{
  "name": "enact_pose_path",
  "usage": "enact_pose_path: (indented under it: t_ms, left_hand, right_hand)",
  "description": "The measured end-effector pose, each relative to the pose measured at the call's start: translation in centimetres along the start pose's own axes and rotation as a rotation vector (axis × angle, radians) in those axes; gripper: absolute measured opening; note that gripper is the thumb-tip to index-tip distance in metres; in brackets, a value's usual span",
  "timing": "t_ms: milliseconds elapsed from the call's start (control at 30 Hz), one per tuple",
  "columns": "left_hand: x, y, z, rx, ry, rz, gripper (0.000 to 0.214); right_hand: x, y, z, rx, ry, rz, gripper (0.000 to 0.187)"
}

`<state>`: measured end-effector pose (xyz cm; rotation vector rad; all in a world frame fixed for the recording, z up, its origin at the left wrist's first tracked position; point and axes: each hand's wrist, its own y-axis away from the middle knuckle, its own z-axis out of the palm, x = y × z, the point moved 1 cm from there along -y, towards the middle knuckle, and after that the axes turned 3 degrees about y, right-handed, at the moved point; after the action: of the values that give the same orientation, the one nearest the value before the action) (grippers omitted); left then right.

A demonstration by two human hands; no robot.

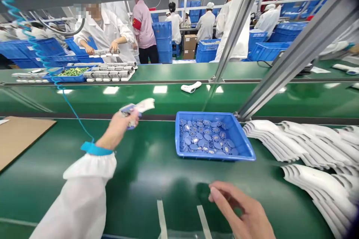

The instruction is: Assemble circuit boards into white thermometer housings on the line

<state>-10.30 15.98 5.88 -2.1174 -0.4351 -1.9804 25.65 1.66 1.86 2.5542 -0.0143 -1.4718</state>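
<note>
My left hand [122,123] is stretched out over the far edge of the green bench, its fingers closed around the blue-grey end of a white handheld device housing [146,105]. The housing is slightly blurred, and its white handle points right toward the conveyor. Low in the picture, my right hand [242,209] hovers above the bench with thumb and index tips together; nothing shows between them. Between and beyond both hands stands a blue tray [249,154] of small blue oval plastic parts [206,136]. Stacked white curved shells [280,140] lie to its right.
A similar white device [191,87] lies on the green conveyor [168,99]. Cardboard [19,134] is at left, below a coiled blue hose [36,44]. A metal post [280,67] slants across the right. Across the line, a person [103,30] handles grey-white parts.
</note>
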Motion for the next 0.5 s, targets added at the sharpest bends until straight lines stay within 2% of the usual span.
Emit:
enact_pose_path:
  t_ms: [33,67,133,233,367,433,500]
  left_hand:
    - [-0.1,3.0,0.8,-0.075,-0.022,-0.012,0.035]
    - [-0.2,6.0,1.8,-0.226,-0.090,-0.005,0.034]
    - [-0.6,11.3,4.0,-0.414,-0.148,0.017,0.028]
    - [-1.4,16.7,6.7,-0.527,-0.203,0.025,0.029]
    - [-2.4,19.6,8.7,-0.573,-0.295,0.077,0.025]
    - [-3.0,20.0,9.3,-0.553,-0.371,0.130,0.020]
    - [-3.7,20.0,9.7,-0.496,-0.410,0.106,0.019]
  right_hand:
    - [-0.7,-0.1,-0.2,0.015,0.045,-0.088,0.032]
    - [-1.5,-0.3,-0.4,0.045,0.082,-0.173,0.028]
    - [-3.3,-0.6,-0.5,0.096,0.125,-0.329,0.021]
    - [-5.3,-0.9,-0.1,0.073,0.159,-0.481,0.016]
    - [-6.0,-0.6,0.5,-0.004,0.310,-0.542,0.015]
    - [-6.2,0.0,0.2,0.028,0.437,-0.583,0.023]
    - [-6.6,0.6,-0.7,0.118,0.511,-0.596,0.027]
